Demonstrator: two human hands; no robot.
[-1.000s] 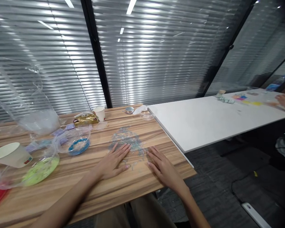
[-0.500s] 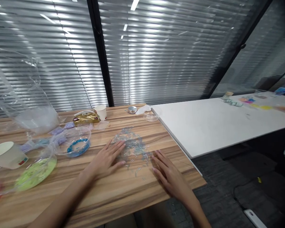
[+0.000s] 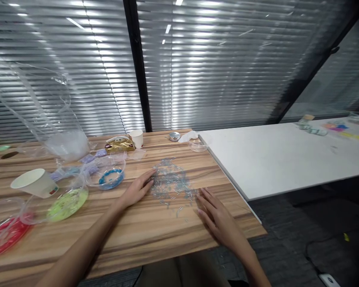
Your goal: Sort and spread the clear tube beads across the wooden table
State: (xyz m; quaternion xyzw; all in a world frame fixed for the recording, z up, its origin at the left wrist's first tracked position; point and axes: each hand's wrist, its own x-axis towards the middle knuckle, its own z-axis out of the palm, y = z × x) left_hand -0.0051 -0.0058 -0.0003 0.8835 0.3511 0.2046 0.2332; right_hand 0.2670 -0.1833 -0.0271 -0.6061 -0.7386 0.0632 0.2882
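Small, thin, clear-bluish pieces (image 3: 170,181) lie in a loose spread on the wooden table, several of them stray toward the front; their exact kind is too small to tell. At the left edge of the spread, my left hand (image 3: 138,188) rests with fingers stretched out, its fingertips beside or touching the pieces. My right hand (image 3: 217,217) lies at the right edge of the spread, fingers extended toward it and the thumb apart. Neither hand grips anything.
Left of the hands are clear containers with blue (image 3: 111,179), green (image 3: 67,204) and red (image 3: 10,235) contents, and a paper cup (image 3: 35,183). Behind stand a gold packet (image 3: 119,144), another cup (image 3: 137,138) and a big clear bag (image 3: 67,145). A white table (image 3: 269,159) adjoins on the right.
My left hand has moved back and left from on the pieces to their left edge. My right hand stays almost in place. The view has shifted to the left.
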